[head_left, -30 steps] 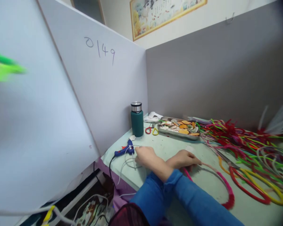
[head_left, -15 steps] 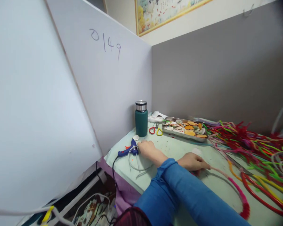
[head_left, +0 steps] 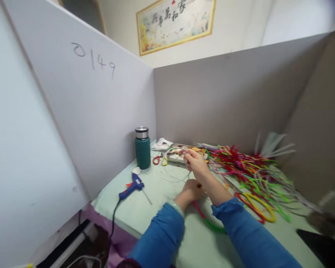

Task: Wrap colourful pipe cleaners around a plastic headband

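My right hand (head_left: 195,162) is raised over the table, its fingers pinched on a thin white wire (head_left: 181,181) bent into a loose loop. Just below and nearer to me, my left hand (head_left: 194,189) is closed around one end of a fuzzy pink and green pipe-cleaner strand (head_left: 214,226). The strand curves off to the right and passes behind my right forearm. Most of the left fingers are out of sight. A blue hot glue gun (head_left: 130,187) with a clear glue stick lies left of both hands, touched by neither.
A green thermos bottle (head_left: 143,152) stands at the back left. Behind my right hand sits a metal tray (head_left: 176,160) of felt-like pieces. Red-handled scissors (head_left: 156,160) lie beside it. Many coloured pipe cleaners (head_left: 240,163) are heaped at the right. Grey partitions (head_left: 226,100) enclose the table.
My right hand has picked up the white wire loop from beside the glue gun and moved right. My left hand has drawn left with the strand; my arms are less crossed. The view has turned right.
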Available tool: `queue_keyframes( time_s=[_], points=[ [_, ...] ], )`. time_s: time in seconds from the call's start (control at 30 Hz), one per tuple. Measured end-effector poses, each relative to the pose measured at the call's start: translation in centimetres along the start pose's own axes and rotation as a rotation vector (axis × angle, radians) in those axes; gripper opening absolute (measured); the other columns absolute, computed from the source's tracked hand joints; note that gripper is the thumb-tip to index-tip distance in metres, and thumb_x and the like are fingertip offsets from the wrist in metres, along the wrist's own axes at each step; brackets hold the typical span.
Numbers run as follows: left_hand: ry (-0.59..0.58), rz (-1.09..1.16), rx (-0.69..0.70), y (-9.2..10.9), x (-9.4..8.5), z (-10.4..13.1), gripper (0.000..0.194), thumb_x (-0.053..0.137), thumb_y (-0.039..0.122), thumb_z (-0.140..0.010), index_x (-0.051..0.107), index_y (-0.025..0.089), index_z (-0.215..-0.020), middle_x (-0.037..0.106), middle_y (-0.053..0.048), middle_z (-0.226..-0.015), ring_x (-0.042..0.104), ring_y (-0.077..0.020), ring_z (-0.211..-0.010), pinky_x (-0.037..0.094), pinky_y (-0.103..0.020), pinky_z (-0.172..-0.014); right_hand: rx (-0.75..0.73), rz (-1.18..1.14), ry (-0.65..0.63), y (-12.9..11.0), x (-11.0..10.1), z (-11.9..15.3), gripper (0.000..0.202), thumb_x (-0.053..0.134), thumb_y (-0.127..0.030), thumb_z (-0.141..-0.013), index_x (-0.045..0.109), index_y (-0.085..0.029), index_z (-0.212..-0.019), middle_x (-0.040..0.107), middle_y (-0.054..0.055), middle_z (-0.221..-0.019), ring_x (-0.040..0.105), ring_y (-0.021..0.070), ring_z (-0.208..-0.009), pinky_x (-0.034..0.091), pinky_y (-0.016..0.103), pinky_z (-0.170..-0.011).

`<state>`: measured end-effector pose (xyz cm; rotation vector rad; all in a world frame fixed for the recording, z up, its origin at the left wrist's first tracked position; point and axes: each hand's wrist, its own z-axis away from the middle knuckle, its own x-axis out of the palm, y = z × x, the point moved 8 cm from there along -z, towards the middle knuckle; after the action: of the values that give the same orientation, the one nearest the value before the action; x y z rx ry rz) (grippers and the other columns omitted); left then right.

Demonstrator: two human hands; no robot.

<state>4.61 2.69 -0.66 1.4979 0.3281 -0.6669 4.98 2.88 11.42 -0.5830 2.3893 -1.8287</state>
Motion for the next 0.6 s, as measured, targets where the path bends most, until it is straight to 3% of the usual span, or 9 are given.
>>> queue_keyframes(
  time_s=[0.1,0.2,0.27,0.37,0.47,0.53,0.6],
  points=[
    [0.115,-0.027,0.096,0.7,-0.4,0.0,0.024,0.054,0.029,-0.075,0.069,0.011,-0.074,0.063,-0.005,-0.069,0.053,-0.0146,-0.067,0.037,-0.023,-0.059,0.062,-0.094,0.138,-0.3,-6.1,2.0,0.029,0.060,-0.036,-0.068,0.054,-0.016,-0.089,0.035,-0.011,-0.049,0.016,0.0009,-0.034,0.010,0.014,-0.033],
    [0.107,0.096,0.105,0.2,-0.2,-0.2,0.026,0.054,0.030,-0.072,0.068,0.008,-0.078,0.061,-0.004,-0.064,0.048,-0.0121,-0.057,0.035,-0.022,-0.053,0.120,-0.170,0.247,0.8,-11.0,4.3,0.030,0.065,-0.037,-0.065,0.052,-0.017,-0.083,0.035,-0.011,-0.049,0.017,0.0005,-0.034,0.011,0.013,-0.033],
    [0.052,0.077,0.197,0.4,0.1,-0.4,0.029,0.054,0.034,-0.071,0.068,0.009,-0.076,0.060,-0.003,-0.062,0.046,-0.0120,-0.057,0.033,-0.022,-0.052,0.110,-0.232,0.278,1.4,-13.3,5.5,0.031,0.066,-0.039,-0.066,0.051,-0.016,-0.079,0.034,-0.010,-0.051,0.020,0.0011,-0.035,0.013,0.014,-0.033],
    [0.068,-0.020,0.215,0.1,-0.1,-0.9,0.038,0.050,0.044,-0.072,0.066,0.010,-0.068,0.053,0.000,-0.054,0.043,-0.0117,-0.055,0.028,-0.022,-0.050,0.028,-0.222,0.381,1.0,-16.1,6.9,0.036,0.056,-0.051,-0.074,0.051,-0.016,-0.083,0.031,-0.010,-0.052,0.018,0.0030,-0.036,0.016,0.017,-0.033],
    [0.061,-0.036,0.225,0.2,-0.1,-0.9,0.039,0.049,0.046,-0.071,0.065,0.011,-0.066,0.051,0.001,-0.053,0.041,-0.0117,-0.055,0.027,-0.022,-0.051,-0.158,0.095,0.603,-2.2,-18.8,8.2,0.037,0.040,-0.052,-0.085,0.052,-0.017,-0.092,0.034,-0.008,-0.053,0.025,0.0063,-0.038,0.022,0.019,-0.037],
    [0.052,-0.043,0.223,0.3,-0.1,-0.7,0.040,0.048,0.047,-0.071,0.065,0.011,-0.066,0.050,0.001,-0.053,0.041,-0.0120,-0.055,0.027,-0.023,-0.052,-0.255,0.508,0.739,-4.9,-19.8,8.8,0.038,0.032,-0.047,-0.090,0.054,-0.017,-0.097,0.047,-0.002,-0.061,0.042,0.0098,-0.049,0.032,0.020,-0.046],
    [0.048,-0.049,0.226,0.5,-0.1,-0.5,0.041,0.047,0.048,-0.071,0.065,0.011,-0.066,0.051,0.001,-0.053,0.042,-0.0122,-0.056,0.028,-0.023,-0.052,-0.258,0.966,0.784,-6.6,-20.2,8.6,0.037,0.030,-0.041,-0.092,0.057,-0.017,-0.099,0.059,0.005,-0.079,0.054,0.0143,-0.071,0.038,0.023,-0.062]
  ],
)
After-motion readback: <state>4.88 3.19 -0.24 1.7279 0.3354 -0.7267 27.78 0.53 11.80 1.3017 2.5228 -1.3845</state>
